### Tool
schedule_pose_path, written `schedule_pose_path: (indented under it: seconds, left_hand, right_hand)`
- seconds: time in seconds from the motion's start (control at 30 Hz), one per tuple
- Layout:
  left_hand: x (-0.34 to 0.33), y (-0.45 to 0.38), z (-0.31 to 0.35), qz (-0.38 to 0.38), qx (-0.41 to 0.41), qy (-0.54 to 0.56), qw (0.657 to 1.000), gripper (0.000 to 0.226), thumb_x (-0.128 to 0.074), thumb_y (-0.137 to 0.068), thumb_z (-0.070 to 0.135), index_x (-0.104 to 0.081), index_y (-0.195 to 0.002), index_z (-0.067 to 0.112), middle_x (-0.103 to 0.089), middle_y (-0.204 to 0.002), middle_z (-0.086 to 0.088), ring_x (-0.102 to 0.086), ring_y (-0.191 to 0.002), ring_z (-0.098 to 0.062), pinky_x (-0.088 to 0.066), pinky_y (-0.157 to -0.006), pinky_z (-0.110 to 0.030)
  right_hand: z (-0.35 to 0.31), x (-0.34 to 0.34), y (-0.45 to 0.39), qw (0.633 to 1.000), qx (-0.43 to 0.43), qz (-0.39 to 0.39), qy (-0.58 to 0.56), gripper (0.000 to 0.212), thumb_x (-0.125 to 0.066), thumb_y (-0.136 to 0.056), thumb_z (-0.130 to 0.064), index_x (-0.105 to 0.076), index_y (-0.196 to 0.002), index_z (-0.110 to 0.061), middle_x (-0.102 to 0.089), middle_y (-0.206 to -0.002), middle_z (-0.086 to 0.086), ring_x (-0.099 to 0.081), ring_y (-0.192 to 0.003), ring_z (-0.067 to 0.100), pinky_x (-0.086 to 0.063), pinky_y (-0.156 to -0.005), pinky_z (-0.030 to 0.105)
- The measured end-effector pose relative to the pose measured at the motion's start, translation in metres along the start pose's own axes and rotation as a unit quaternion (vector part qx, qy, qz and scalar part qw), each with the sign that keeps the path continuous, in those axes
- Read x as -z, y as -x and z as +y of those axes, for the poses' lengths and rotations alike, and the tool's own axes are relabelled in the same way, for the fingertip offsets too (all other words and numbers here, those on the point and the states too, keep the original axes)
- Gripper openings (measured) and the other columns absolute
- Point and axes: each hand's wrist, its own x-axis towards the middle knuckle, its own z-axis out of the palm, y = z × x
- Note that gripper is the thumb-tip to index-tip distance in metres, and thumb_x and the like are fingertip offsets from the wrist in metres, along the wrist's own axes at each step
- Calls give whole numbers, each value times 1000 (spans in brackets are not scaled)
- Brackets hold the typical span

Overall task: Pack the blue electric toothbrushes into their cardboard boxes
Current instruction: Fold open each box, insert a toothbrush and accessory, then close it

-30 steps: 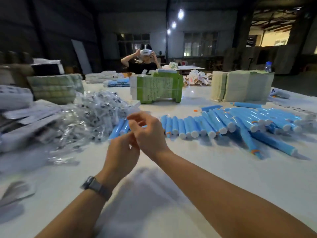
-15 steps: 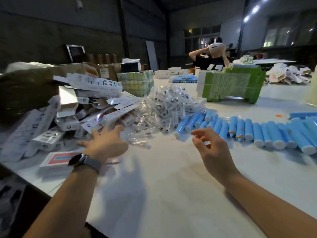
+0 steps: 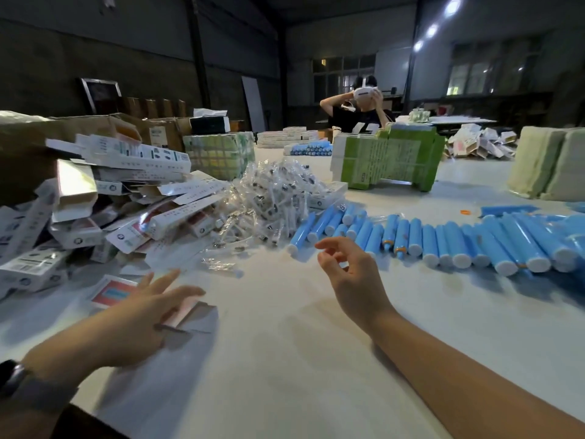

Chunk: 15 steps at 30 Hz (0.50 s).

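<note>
On the far left of the table (image 3: 285, 359) I see the heap of cardboard boxes (image 3: 133, 198), some with open flaps. My left hand (image 3: 139, 315) lies over a flat carton (image 3: 186, 312), fingers straight and spread, holding nothing that I can see. I would pinch that carton by one edge and squeeze it open before reaching for anything else. My right hand (image 3: 351, 274) hovers empty, fingers loosely curled, near the row of blue electric toothbrushes (image 3: 443, 242). I would pick the nearest one, cap end first, so its neighbours do not roll.
</note>
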Motion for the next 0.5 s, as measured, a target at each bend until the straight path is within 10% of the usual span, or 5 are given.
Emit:
schedule_pose_path:
  seconds: [0.2, 0.33, 0.5]
  left_hand:
    - [23, 14, 30, 175, -48, -250, 951, 62, -56, -81, 39, -32, -137, 51, -50, -123, 24, -49, -116, -7, -38, -87, -32]
    - [34, -6, 102, 332, -197, 21, 922, 74, -68, -56, 71, -54, -118, 32, -54, -104, 15, -54, -91, -10, -44, -72, -32]
    - [20, -53, 200, 334, -201, 337, 857, 64, -87, -57, 53, -53, -97, 18, -62, -87, 5, -61, -74, -14, -54, -59, -30]
  right_hand:
    - [1, 1, 0, 1000, -1, 6, -19, 17, -60, -93, -13, -66, -95, -29, -64, -85, -12, -56, -84, 4, -43, -67, 9]
    - [-5, 6, -5, 997, -15, 34, -71, 11, -57, -87, -27, -67, -91, -31, -64, -83, -10, -56, -76, 2, -42, -67, 9]
    - [-6, 33, -22, 986, -32, 124, -105, 13, -53, -85, -29, -66, -87, -31, -67, -79, -8, -60, -77, 9, -49, -65, 21]
